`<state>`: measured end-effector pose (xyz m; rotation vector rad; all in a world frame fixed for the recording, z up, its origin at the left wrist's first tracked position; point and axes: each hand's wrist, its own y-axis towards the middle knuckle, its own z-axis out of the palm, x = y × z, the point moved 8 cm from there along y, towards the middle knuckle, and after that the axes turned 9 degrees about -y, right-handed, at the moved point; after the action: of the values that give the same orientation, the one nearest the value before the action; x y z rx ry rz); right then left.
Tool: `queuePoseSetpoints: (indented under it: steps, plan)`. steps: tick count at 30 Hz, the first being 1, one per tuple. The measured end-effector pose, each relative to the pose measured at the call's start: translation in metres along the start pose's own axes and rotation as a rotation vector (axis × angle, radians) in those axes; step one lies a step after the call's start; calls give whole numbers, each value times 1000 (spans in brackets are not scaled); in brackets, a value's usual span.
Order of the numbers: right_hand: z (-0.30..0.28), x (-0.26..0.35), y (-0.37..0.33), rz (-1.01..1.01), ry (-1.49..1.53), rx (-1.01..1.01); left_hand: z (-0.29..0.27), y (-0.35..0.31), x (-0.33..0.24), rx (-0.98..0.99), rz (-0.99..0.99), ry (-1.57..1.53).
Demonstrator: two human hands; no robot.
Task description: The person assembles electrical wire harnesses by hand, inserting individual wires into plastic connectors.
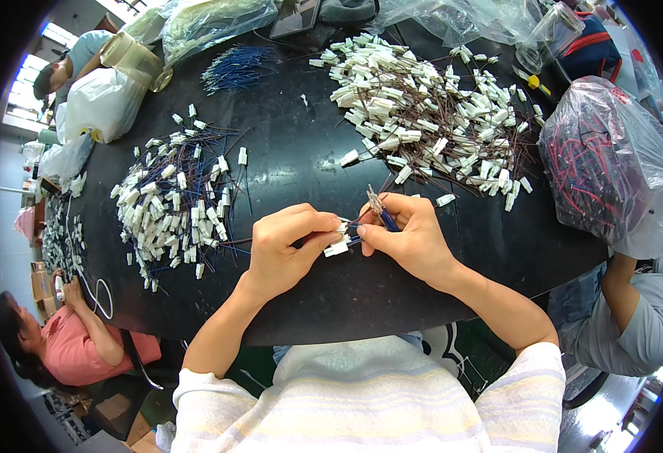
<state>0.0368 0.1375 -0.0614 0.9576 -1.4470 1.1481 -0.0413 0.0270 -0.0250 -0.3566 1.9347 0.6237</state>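
Note:
Near the table's front edge, my left hand pinches a white plastic connector between thumb and fingers. A dark wire trails left from that hand. My right hand is closed around a small bundle of blue wires, whose bare metal terminals stick up past the index finger. Its thumb and fingertip also pinch a blue wire end beside the connector. Whether that end sits inside the connector is too small to tell.
On the black table lie a pile of white connectors with brown wires, connectors with blue and brown wires, and loose blue wires. A clear bag of red wires stands right. Co-workers sit at both sides.

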Motion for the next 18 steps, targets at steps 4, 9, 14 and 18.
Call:
queuePoseSetpoints:
  steps: [4, 9, 14, 18]
  plan:
    - [2, -2, 0, -11, -16, 4, 2, 6, -7, 28, 70, 28]
    - [-2, 1, 1, -6, 14, -51, -20, 42, 14, 34, -42, 73]
    - [3, 1, 0, 68, 93, -14, -3, 68, 23, 29, 176, 375]
    - [-3, -3, -1, 130, 99, -53, -15, 42, 13, -34, -145, 185]
